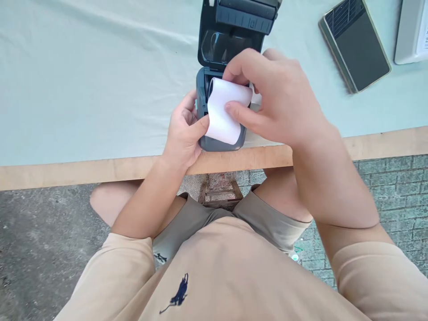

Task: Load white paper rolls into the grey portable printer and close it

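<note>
A dark portable label printer (220, 145) rests near the table's front edge, its lid (234, 40) swung up and back. White paper from a roll (224, 109) lies over the printer's opening, its loose end curling toward me. My left hand (185, 129) grips the printer's left side, with the thumb at the paper's edge. With thumb and fingers, my right hand (267, 93) pinches the paper roll from the right. Its fingertips at the far side of the roll are partly hidden.
A phone (359, 42) with a dark screen lies at the upper right on the pale cloth (83, 89). Beside it is part of a white device (411, 35). The table's wooden edge (67, 171) runs across in front of me. Below stands a wooden stool (220, 196).
</note>
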